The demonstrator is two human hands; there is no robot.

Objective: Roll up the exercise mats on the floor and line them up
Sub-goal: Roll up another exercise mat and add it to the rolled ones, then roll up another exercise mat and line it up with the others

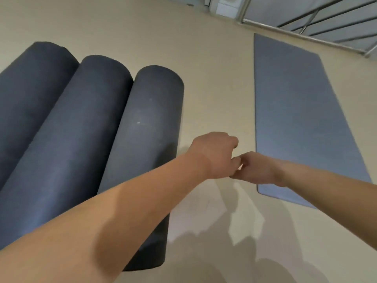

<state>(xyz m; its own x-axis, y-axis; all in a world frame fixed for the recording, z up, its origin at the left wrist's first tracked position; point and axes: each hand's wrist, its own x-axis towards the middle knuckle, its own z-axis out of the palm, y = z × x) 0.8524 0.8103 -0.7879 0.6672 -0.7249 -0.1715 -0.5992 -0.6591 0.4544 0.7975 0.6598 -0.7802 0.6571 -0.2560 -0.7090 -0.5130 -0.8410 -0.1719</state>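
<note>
Three dark rolled mats lie side by side on the beige floor at the left: the left roll [30, 92], the middle roll [81, 119] and the right roll [146, 123]. A grey-blue mat [295, 111] lies flat and unrolled at the right. My left hand [216, 154] and my right hand [255, 168] hover over the bare floor between the right roll and the flat mat. Both hands are curled with fingers closed, touching each other, and hold nothing. My left forearm crosses over the near end of the right roll.
A metal railing [326, 19] runs along the far right, beyond the flat mat. A white fixture [226, 5] stands at the far wall. Beige floor [214, 88] separates the rolls from the flat mat.
</note>
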